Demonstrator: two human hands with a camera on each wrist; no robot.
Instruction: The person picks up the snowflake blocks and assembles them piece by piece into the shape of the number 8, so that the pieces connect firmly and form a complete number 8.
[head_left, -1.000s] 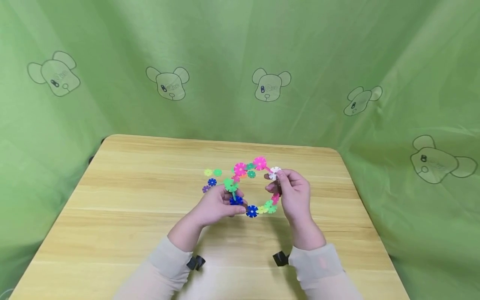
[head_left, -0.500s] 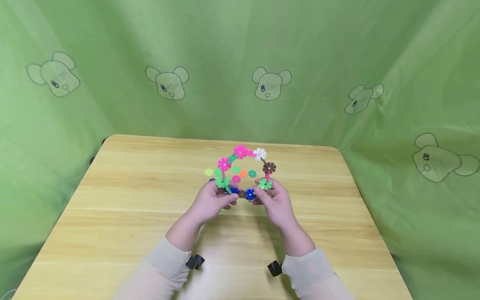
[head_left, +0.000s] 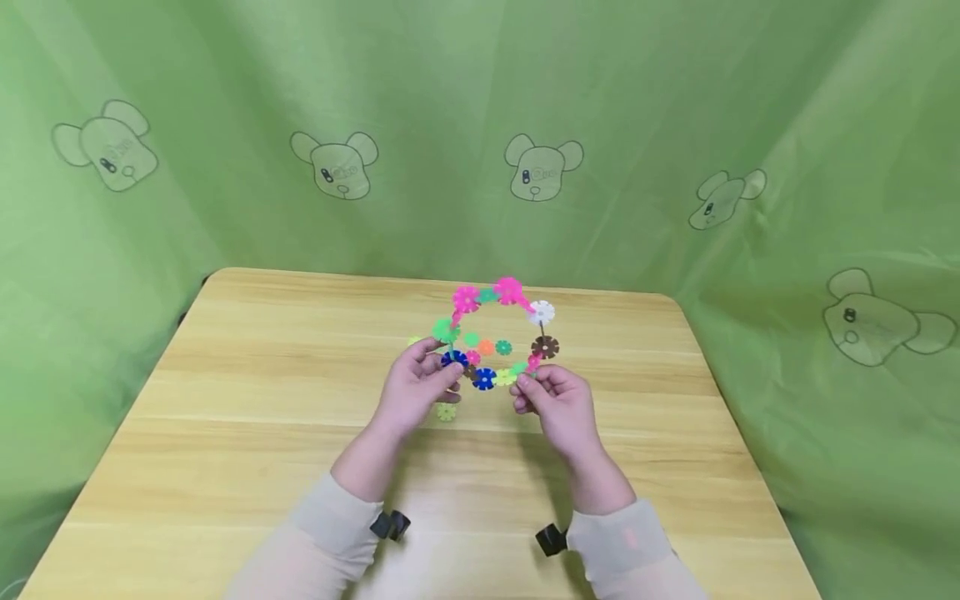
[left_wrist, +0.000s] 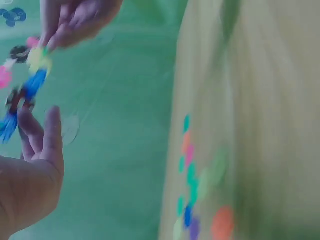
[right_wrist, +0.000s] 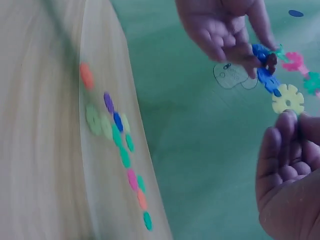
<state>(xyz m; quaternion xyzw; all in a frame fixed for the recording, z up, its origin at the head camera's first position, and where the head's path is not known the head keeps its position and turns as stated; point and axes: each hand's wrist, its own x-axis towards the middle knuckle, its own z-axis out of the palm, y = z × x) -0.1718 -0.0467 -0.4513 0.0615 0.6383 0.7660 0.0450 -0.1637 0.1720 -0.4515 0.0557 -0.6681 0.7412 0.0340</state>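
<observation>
Slotted snowflake-shaped plastic discs are joined edge to edge into a ring (head_left: 508, 291), raised over the table and facing me. Pink, teal, white, brown, green, yellow and blue discs make it up. My left hand (head_left: 415, 379) pinches the ring's lower left at a dark blue disc (head_left: 453, 358). At the lower right, my right hand (head_left: 558, 408) pinches it by a green disc beside a yellow disc (right_wrist: 288, 99). Between the hands hang a brown disc and another blue disc (head_left: 484, 379). In the left wrist view the ring is partly cut off by the frame edge.
Several loose discs lie on the wooden table (head_left: 262, 467) behind and below the ring, among them an orange disc (head_left: 487, 347) and a yellow disc (head_left: 446, 412). Left hand and ring cover some of them. A green curtain (head_left: 442, 67) surrounds the table's far sides.
My right hand has let go near the white disc, moved down and now pinches the ring's lower right. The ring has risen and turned more upright. The left hand keeps hold near the blue disc.
</observation>
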